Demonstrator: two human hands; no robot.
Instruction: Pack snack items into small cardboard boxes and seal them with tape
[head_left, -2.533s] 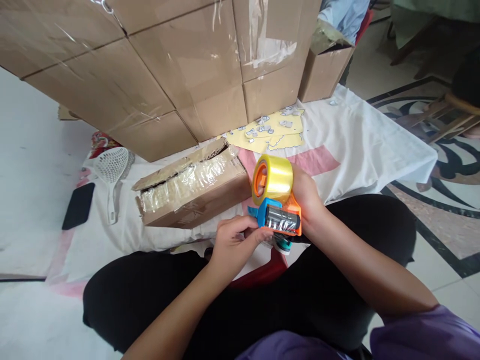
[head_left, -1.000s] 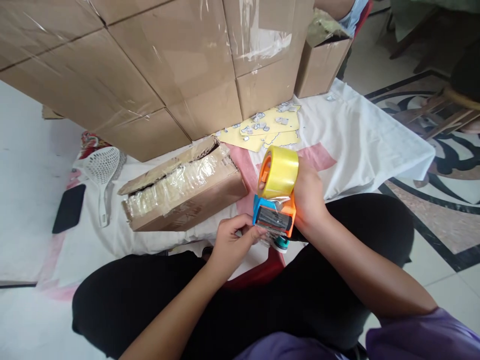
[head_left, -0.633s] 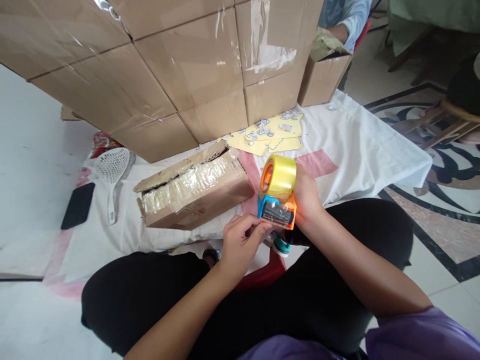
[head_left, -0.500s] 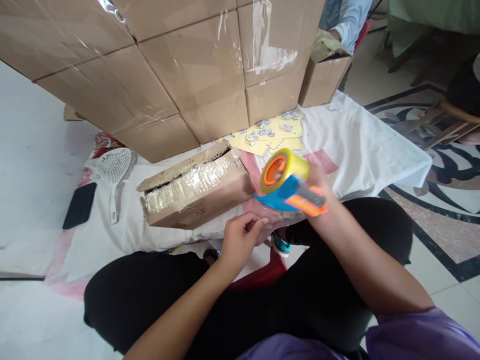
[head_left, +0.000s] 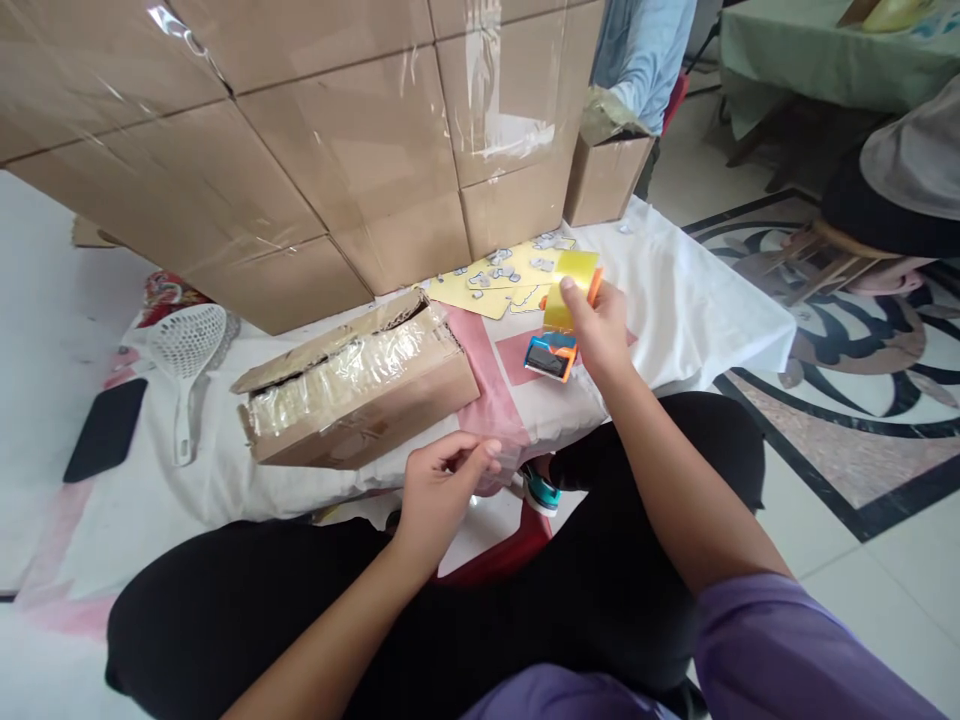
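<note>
My right hand [head_left: 596, 330] grips an orange and blue tape dispenser [head_left: 553, 356] with a yellowish roll of clear tape [head_left: 571, 288], held out above the white cloth [head_left: 697, 300]. My left hand [head_left: 442, 485] stays near my lap, fingers pinched on the free end of the clear tape, which stretches towards the dispenser. A small cardboard box [head_left: 352, 385], its top wrapped in crinkled clear tape, lies on the cloth just left of both hands.
A wall of taped cardboard boxes [head_left: 315, 150] stands behind. A white slotted scoop [head_left: 184, 350] and a black phone [head_left: 105, 442] lie at the left. Yellow sticker sheets [head_left: 499, 280] lie near the boxes. Another person sits beyond a small open box [head_left: 604, 175].
My right hand has swung the dispenser up and away from my lap, out over the cloth. My left hand has stayed low, pinching the tape end, and a length of tape has drawn out.
</note>
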